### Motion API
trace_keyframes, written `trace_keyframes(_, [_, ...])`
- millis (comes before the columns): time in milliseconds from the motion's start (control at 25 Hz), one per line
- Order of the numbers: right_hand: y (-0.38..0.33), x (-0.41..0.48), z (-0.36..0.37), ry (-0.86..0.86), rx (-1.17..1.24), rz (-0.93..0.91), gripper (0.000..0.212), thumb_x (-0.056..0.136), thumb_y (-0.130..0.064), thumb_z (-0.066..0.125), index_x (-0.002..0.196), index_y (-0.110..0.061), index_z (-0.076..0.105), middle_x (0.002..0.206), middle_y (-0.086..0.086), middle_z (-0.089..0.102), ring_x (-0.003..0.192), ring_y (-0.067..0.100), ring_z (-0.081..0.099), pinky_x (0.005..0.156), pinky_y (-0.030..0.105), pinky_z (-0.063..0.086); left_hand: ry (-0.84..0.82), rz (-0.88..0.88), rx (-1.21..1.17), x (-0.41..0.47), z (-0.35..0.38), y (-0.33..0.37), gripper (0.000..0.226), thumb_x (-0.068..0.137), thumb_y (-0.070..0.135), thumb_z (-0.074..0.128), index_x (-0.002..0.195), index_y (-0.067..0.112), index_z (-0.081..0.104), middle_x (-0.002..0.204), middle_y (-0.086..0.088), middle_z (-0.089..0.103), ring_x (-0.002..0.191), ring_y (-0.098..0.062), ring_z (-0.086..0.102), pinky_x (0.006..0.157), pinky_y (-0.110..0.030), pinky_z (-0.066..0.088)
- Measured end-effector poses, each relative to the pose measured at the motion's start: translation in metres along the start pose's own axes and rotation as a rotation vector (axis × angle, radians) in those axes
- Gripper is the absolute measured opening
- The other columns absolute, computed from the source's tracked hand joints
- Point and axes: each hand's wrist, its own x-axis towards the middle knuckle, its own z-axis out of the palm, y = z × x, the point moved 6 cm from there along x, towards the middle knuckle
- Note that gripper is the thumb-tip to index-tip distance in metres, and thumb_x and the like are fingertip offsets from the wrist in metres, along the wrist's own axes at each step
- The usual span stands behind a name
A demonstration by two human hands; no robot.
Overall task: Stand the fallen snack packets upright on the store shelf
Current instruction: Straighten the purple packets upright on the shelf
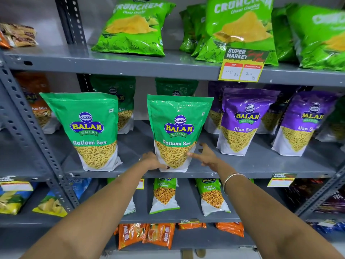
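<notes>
Two hands steady the middle Ratlami Sev packet (pixel 178 131) upright at the shelf's (pixel 261 165) front edge.
Left hand (pixel 152 161) fingers press its base; right hand (pixel 204 156) fingers spread, barely touching; released unsettled, it could tip forward off the edge.

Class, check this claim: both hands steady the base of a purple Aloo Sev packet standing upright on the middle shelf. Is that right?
Not quite. The head view shows the left hand and right hand at the base of a green Ratlami Sev packet, not a purple one. It does stand upright on the middle shelf; the purple Aloo Sev packets stand untouched to its right.
</notes>
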Motion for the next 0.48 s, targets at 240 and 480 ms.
trace_keyframes(240, [0.050,0.014,-0.092,0.236,-0.231,0.129,0.026,0.077,-0.035,0.071,0.079,-0.014,0.055,0.073,0.007,0.053,0.056,0.010,0.041,0.046,0.015,0.036,-0.439,-0.034,0.084,-0.021,0.055,0.070,0.033,0.089,0.038,0.054,0.073,0.009,0.052,0.076,-0.003,0.055,0.069,-0.016,0.057,0.077,-0.034,0.049])
trace_keyframes(480, [0.089,0.045,-0.202,0.352,-0.122,0.098,0.075,0.069,-0.029,0.078,0.126,0.001,0.040,0.131,0.022,0.049,0.125,0.036,0.046,0.104,0.044,0.041,-0.096,0.206,-0.263,0.028,0.101,0.187,0.075,0.082,0.028,0.067,0.143,0.002,0.031,0.145,-0.014,0.041,0.129,-0.026,0.045,0.104,-0.036,0.041])
